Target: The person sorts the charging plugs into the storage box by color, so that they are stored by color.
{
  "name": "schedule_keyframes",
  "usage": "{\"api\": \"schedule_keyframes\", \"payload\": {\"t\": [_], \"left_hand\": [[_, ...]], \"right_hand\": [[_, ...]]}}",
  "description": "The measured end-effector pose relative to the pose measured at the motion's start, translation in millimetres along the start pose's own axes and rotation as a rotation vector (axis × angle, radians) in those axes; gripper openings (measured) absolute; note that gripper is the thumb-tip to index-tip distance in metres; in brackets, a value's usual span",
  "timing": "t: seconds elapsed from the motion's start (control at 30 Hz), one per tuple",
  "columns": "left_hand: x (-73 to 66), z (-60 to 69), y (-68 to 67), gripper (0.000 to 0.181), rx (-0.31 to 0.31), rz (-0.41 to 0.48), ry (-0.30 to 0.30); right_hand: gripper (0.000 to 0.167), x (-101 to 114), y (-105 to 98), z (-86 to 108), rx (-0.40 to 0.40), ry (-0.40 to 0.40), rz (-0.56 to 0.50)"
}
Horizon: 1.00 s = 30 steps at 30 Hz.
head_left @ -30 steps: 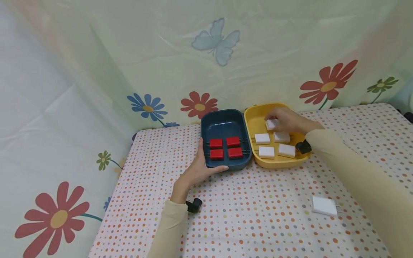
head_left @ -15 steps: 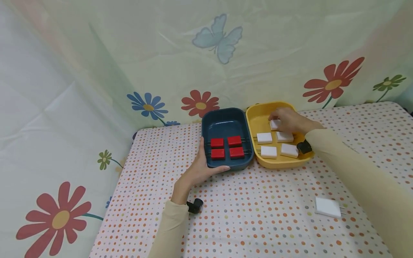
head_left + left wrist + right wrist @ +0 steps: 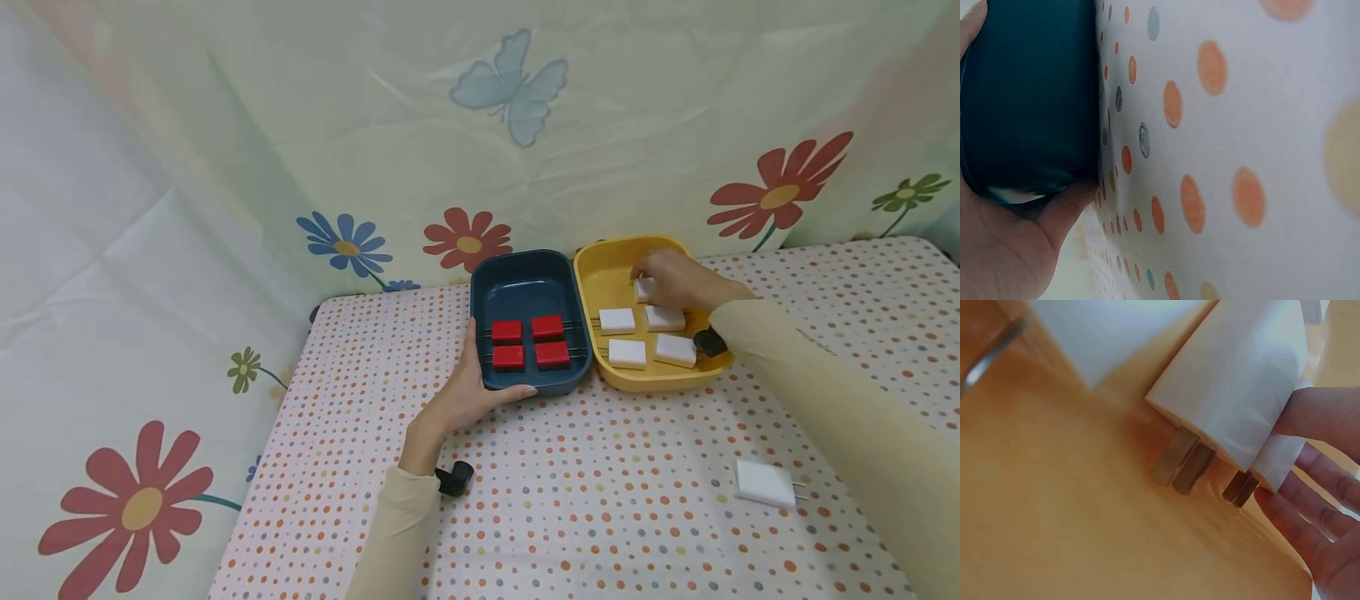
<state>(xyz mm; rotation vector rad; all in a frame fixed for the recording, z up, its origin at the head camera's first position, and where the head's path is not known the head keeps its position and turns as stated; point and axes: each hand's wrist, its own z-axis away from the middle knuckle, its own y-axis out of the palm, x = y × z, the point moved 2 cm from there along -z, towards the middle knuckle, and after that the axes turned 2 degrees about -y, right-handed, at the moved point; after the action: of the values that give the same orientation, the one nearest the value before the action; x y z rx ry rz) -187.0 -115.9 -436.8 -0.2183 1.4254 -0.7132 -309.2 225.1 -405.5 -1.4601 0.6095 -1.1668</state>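
Observation:
In the head view a dark blue tray (image 3: 525,287) holds several red two-pin power adapters (image 3: 552,354). My left hand (image 3: 459,398) rests against its near left corner, fingers straight along the side and thumb along the front wall. Beside it, a yellow tray (image 3: 609,262) contains several white two-pin power adapters (image 3: 627,353). My right hand (image 3: 678,281) reaches into this tray and pinches a white power adapter (image 3: 643,289) behind the others. The right wrist view shows this held adapter (image 3: 1280,459) partly hidden by a nearer one (image 3: 1235,381), with its metal pins pointing down.
One more white power adapter (image 3: 765,483) lies on the dotted tablecloth (image 3: 585,517) at the front right, pins to the right. The two trays touch side by side. A flowered curtain (image 3: 375,150) hangs close behind the table.
The head view has shifted a little, so everything sits slightly farther right. Both hands keep their places at the trays, and the right one still pinches the white power adapter.

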Motion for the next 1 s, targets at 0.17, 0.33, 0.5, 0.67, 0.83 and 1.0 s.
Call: {"api": "schedule_keyframes", "payload": {"t": [0.17,0.33,0.5,0.67,0.83,1.0], "left_hand": [[-0.4,-0.1,0.5,0.134,0.000,0.001,-0.007],[-1.2,0.7,0.4,0.135,0.003,0.013,-0.009],[-1.0,1.0,-0.2,0.135,0.000,0.003,-0.017],[-1.4,0.6,-0.3,0.134,-0.001,0.001,-0.015],[-0.7,0.2,-0.4,0.134,-0.002,0.007,-0.024],[-2.1,0.3,-0.4,0.134,0.003,0.010,-0.033]], "right_hand": [[0.032,1,-1,0.2,0.005,0.004,0.018],[0.031,6,-6,4.1,-0.011,-0.027,0.037],[0.034,20,-14,11.8,-0.055,-0.099,0.050],[0.039,39,-24,28.2,-0.113,-0.194,0.060],[0.038,58,-33,56.3,-0.143,-0.230,0.045],[0.040,70,-38,95.3,-0.159,-0.223,0.024]]}}
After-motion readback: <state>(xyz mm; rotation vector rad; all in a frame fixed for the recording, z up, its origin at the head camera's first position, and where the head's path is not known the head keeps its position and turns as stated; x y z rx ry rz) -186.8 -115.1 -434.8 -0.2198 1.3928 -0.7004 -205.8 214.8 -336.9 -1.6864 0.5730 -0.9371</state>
